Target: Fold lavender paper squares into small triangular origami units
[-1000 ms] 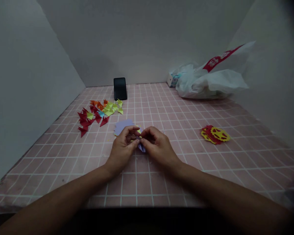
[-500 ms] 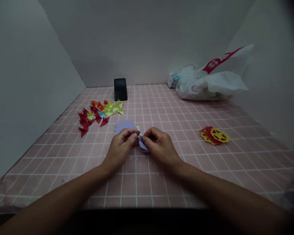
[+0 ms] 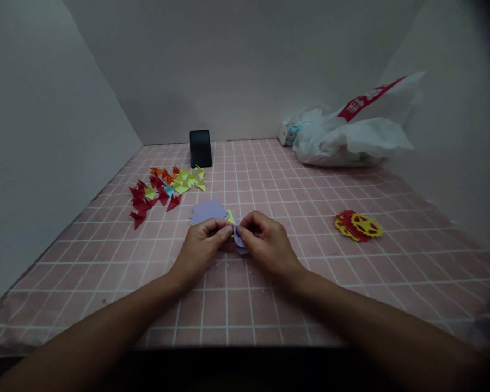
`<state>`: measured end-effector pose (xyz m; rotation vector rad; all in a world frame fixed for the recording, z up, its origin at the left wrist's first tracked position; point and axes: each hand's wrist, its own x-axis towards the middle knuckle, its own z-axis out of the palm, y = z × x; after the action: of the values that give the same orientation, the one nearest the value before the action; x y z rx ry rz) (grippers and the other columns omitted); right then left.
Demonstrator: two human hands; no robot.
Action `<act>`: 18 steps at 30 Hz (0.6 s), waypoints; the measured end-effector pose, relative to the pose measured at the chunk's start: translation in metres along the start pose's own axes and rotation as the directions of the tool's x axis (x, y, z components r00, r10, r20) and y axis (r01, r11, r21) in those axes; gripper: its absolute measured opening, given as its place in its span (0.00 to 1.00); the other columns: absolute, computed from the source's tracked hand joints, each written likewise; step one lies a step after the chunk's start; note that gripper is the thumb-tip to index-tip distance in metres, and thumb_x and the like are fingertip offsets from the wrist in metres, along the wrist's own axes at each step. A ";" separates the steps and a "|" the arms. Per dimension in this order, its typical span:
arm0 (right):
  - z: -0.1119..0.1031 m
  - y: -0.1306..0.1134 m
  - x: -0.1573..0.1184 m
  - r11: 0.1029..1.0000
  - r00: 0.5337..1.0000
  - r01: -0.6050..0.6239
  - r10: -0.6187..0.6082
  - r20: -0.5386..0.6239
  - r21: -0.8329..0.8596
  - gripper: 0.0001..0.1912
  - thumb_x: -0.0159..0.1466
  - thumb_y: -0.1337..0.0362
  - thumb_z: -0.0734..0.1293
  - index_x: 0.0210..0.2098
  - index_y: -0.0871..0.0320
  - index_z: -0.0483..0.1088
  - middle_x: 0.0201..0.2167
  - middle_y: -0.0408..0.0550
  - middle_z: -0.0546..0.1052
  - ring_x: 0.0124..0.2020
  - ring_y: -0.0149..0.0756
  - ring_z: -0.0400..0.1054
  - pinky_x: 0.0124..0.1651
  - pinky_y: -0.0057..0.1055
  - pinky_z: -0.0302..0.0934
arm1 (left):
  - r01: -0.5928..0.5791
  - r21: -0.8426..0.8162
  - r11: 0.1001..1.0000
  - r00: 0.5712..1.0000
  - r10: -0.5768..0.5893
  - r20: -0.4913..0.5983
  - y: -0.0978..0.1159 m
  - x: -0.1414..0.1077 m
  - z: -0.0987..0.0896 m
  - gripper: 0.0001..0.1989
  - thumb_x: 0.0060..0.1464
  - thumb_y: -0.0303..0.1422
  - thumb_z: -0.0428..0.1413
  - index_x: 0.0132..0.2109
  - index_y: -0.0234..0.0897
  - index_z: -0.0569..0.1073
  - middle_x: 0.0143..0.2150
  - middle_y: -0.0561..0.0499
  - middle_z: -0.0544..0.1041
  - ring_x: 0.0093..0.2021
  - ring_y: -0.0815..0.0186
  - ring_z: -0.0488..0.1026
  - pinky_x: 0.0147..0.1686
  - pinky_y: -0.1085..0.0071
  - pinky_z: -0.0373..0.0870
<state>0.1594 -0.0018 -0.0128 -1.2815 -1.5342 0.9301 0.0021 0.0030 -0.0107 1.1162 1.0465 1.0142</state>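
Note:
Between my two hands is a small piece of purple paper (image 3: 239, 240), partly covered by my fingers. My left hand (image 3: 206, 243) pinches its left side with thumb and forefinger. On the other side my right hand (image 3: 268, 243) grips the same paper, its fingers curled in. Just behind the hands, purple paper sheets (image 3: 209, 210) with notched edges lie on the table. A bit of yellow paper (image 3: 231, 216) shows beside them, close to my left fingertips.
Folded paper pieces in red (image 3: 141, 200), orange and yellow (image 3: 182, 182) lie at the left. A black phone (image 3: 200, 148) leans at the back. Red and yellow paper cutouts (image 3: 366, 225) are at the right. A white plastic bag (image 3: 351, 142) sits back right, beside a small box (image 3: 286, 134).
The purple paper between my fingers has turned a little and looks narrower now. My left fingertips have shifted slightly; both hands stay in nearly the same place.

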 end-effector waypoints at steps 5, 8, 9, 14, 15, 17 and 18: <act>0.000 -0.001 0.000 1.000 1.000 0.014 -0.014 0.010 0.007 0.05 0.60 0.68 0.64 0.27 0.57 0.67 0.25 0.43 0.71 0.28 0.33 0.64 0.30 0.30 0.57 | 0.026 -0.020 0.999 1.000 -0.026 0.008 0.000 0.000 0.001 0.08 0.52 0.35 0.63 0.35 0.34 0.79 0.30 0.52 0.77 0.30 0.69 0.75 0.35 0.70 0.75; 0.000 -0.001 0.000 0.999 0.999 0.041 -0.041 0.006 -0.030 0.06 0.61 0.68 0.64 0.27 0.57 0.67 0.25 0.43 0.71 0.28 0.33 0.64 0.31 0.30 0.57 | 0.031 -0.047 0.998 0.999 -0.030 0.022 0.000 0.000 0.001 0.10 0.52 0.38 0.63 0.34 0.34 0.79 0.31 0.52 0.77 0.31 0.68 0.75 0.37 0.69 0.76; 0.000 -0.002 -0.001 0.997 0.999 0.053 -0.052 0.004 -0.048 0.06 0.61 0.68 0.64 0.27 0.57 0.67 0.25 0.43 0.71 0.28 0.32 0.64 0.32 0.30 0.57 | 0.027 -0.044 0.999 0.999 -0.026 0.021 0.001 0.000 0.001 0.10 0.52 0.38 0.63 0.34 0.34 0.79 0.31 0.52 0.77 0.31 0.68 0.75 0.37 0.69 0.77; 0.000 -0.002 -0.001 0.994 0.997 0.082 -0.082 0.004 -0.067 0.06 0.62 0.69 0.63 0.28 0.57 0.67 0.26 0.42 0.71 0.28 0.32 0.64 0.32 0.30 0.56 | 0.007 0.001 1.000 1.000 -0.007 -0.003 -0.001 0.001 -0.001 0.09 0.52 0.37 0.64 0.35 0.35 0.79 0.32 0.51 0.77 0.31 0.69 0.74 0.35 0.70 0.75; -0.001 -0.002 -0.001 0.995 0.997 0.080 -0.080 0.005 -0.067 0.06 0.62 0.69 0.64 0.28 0.57 0.67 0.26 0.42 0.71 0.28 0.32 0.64 0.32 0.30 0.56 | 0.009 0.002 1.000 1.000 -0.009 -0.005 -0.001 0.001 -0.001 0.09 0.52 0.37 0.64 0.35 0.35 0.79 0.32 0.51 0.77 0.31 0.69 0.74 0.35 0.70 0.75; 0.000 -0.002 -0.001 0.995 0.997 0.071 -0.070 0.012 -0.067 0.06 0.62 0.69 0.64 0.28 0.57 0.67 0.25 0.42 0.71 0.28 0.32 0.64 0.32 0.30 0.56 | 0.012 0.004 1.000 1.000 -0.012 -0.009 -0.002 0.001 -0.001 0.09 0.52 0.37 0.64 0.35 0.34 0.78 0.31 0.52 0.76 0.30 0.69 0.73 0.35 0.71 0.75; 0.000 -0.002 -0.001 0.996 0.998 0.066 -0.065 0.018 -0.062 0.06 0.62 0.69 0.64 0.28 0.57 0.67 0.25 0.42 0.71 0.28 0.32 0.64 0.32 0.30 0.56 | 0.014 0.006 1.000 1.000 -0.014 -0.010 -0.002 0.002 -0.001 0.09 0.52 0.37 0.64 0.34 0.34 0.78 0.30 0.52 0.76 0.30 0.69 0.73 0.34 0.71 0.75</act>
<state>0.1593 -0.0033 -0.0114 -1.2623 -1.6189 0.8582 0.0018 0.0045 -0.0130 1.1086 1.0646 1.0072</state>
